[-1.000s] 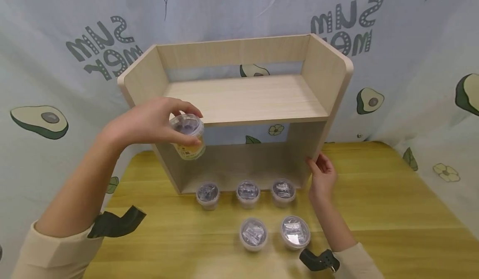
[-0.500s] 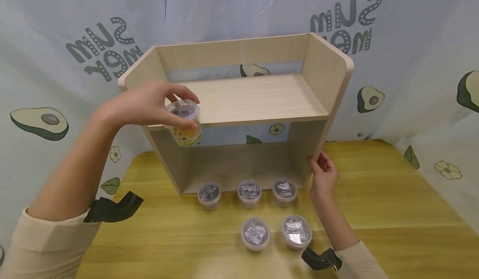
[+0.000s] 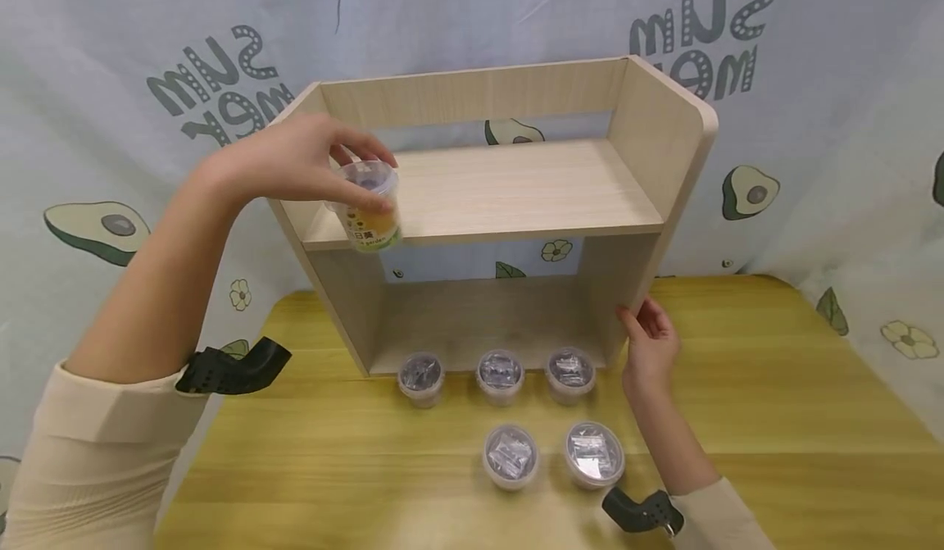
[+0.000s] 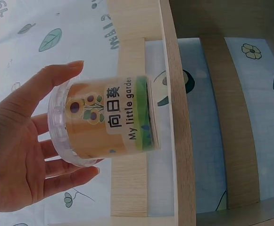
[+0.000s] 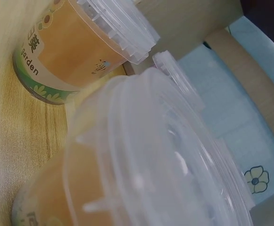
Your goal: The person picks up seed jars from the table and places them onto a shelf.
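My left hand (image 3: 306,161) grips a clear lidded plastic cup (image 3: 372,220) by its upper rim, thumb on the near side and fingers behind. In the left wrist view the cup (image 4: 109,120) shows an orange label with sunflowers and "My little garden". It hangs upright in front of the left end of the upper board (image 3: 501,189) of a pale wooden shelf. Low on the shelf's right side panel (image 3: 667,148), my right hand (image 3: 652,345) holds the front edge between thumb and fingers.
Three similar cups, among them a middle cup (image 3: 500,378), line the shelf's lower front edge. Nearer me stand a left cup (image 3: 511,456) and a right cup (image 3: 594,454) on the wooden table (image 3: 332,468). A printed cloth (image 3: 472,9) hangs behind.
My left hand has raised the cup from below the upper board's front edge to about its height. The right hand keeps its hold on the side panel. The head view has shifted slightly.
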The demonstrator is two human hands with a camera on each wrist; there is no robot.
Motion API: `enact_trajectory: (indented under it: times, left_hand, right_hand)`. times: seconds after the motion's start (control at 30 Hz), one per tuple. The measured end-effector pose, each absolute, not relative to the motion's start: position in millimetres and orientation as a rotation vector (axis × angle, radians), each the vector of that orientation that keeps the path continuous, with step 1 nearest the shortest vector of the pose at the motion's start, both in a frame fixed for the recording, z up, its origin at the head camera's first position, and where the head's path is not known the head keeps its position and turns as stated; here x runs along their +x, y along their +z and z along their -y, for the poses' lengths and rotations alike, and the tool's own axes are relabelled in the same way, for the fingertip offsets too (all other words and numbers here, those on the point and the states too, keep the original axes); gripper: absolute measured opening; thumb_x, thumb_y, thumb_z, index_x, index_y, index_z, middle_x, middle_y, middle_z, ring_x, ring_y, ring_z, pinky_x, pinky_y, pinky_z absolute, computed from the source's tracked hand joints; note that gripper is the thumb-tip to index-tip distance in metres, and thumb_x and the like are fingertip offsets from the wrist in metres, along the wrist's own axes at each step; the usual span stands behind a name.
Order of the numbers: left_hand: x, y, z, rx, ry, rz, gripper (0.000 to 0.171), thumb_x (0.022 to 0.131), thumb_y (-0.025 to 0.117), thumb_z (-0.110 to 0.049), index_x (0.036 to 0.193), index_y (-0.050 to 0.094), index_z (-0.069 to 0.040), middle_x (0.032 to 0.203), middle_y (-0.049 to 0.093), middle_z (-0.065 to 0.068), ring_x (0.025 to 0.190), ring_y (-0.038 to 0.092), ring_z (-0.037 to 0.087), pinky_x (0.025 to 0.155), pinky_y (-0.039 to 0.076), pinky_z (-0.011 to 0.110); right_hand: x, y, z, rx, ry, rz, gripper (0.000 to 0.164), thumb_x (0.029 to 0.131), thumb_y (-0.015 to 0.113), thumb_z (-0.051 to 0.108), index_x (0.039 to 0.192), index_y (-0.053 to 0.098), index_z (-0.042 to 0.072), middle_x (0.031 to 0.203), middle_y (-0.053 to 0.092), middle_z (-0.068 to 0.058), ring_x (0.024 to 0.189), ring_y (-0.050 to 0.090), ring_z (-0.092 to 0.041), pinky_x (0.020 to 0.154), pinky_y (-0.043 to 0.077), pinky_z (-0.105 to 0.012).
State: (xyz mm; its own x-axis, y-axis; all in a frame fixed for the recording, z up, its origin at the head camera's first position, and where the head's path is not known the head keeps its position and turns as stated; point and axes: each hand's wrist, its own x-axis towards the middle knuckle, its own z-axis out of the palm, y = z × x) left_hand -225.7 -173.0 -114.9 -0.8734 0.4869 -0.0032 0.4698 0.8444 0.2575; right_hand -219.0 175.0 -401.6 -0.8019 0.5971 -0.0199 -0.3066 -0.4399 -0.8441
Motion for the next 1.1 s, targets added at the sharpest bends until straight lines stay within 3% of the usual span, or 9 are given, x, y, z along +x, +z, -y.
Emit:
enact_trajectory:
  times: [0.5, 1.1]
  left_hand:
    - [-258.7, -118.4, 172.3, 0.695, 0.421, -2.994, 0.064, 0.074, 0.069, -0.055, 0.124, 0.059, -0.016, 0.118, 0.059, 0.008, 0.103, 0.053, 0.025, 0.084, 0.044, 0.04]
    - [-266.6, -127.5, 174.3, 0.637, 0.393, -3.014, 0.068, 0.073, 0.068, -0.056, 0.125, 0.057, -0.014, 0.121, 0.056, 0.011, 0.105, 0.05, 0.026, 0.086, 0.042, 0.042]
  right_hand:
    - [-218.3, -401.4, -175.9, -0.39, 2.255, 1.172, 0.032, 0.077, 0.062, -0.015, 0.08, 0.069, 0.017, 0.084, 0.066, 0.007, 0.088, 0.059, -0.007, 0.075, 0.047, -0.014]
    - [-219.7, -404.8, -175.3, -0.4, 2.215, 1.178, 0.034, 0.077, 0.062, -0.015, 0.079, 0.069, 0.018, 0.084, 0.065, 0.007, 0.086, 0.058, -0.008, 0.075, 0.046, -0.014]
